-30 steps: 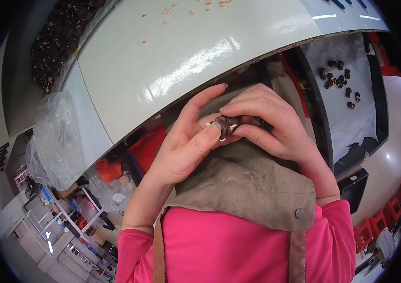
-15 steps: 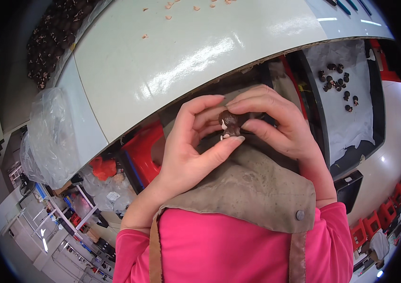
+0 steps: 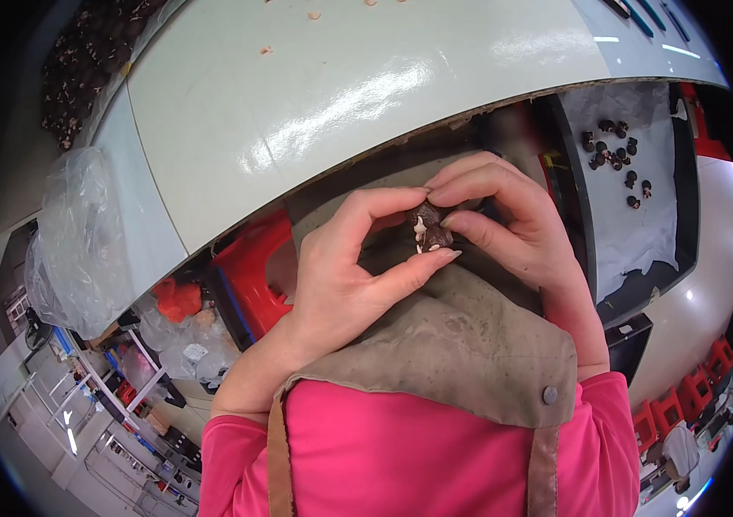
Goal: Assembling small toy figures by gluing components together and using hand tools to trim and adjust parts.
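Note:
A small dark brown figurine (image 3: 435,231) with pale patches is pinched between both hands, above the apron on my lap. My left hand (image 3: 354,258) holds it with the thumb under its lower end and the forefinger at its top. On the other side, my right hand (image 3: 509,220) grips its upper part between thumb and fingertips. The curled fingers hide part of the figurine's back and sides.
A glossy pale table (image 3: 341,95) curves ahead, with small peach scraps (image 3: 266,50) on it. Several similar figurines (image 3: 616,155) lie on white paper (image 3: 642,224) in a dark tray at right. A heap of dark pieces (image 3: 91,69) and a clear plastic bag (image 3: 86,241) are at left.
The figurine has turned in my fingers, so more of its pale front shows. It has shifted slightly to the right, and my left forefinger now reaches its top.

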Motion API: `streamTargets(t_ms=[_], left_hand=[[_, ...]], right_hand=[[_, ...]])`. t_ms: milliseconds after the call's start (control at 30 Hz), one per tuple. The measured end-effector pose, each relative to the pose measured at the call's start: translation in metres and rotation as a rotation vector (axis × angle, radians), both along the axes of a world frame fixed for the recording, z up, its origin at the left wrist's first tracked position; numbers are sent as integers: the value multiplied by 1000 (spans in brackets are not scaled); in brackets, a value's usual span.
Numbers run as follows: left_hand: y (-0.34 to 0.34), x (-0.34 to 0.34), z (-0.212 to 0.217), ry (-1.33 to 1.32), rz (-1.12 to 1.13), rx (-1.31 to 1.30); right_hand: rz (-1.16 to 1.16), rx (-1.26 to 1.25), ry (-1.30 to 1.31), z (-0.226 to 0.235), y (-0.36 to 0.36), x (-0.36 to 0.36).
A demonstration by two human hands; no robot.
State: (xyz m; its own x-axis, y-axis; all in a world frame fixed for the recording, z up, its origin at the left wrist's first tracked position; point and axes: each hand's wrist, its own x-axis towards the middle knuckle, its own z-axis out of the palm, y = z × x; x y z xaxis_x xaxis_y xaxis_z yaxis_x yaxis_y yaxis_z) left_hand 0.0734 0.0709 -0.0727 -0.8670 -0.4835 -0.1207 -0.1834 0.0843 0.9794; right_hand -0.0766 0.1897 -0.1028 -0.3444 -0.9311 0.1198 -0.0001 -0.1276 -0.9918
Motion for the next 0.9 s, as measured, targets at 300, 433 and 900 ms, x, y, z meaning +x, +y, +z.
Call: streamTargets(t_ms=[300,433,900], left_hand=[[2,-1,0,-27,7,98],[-1,1,3,-65,-52,134],[-5,-4,2,-53,-86,-72]], right_hand=[[-24,49,-32,0,3,1],[-42,41,-2,2,2,1],[-60,140,-54,-4,3,2]])
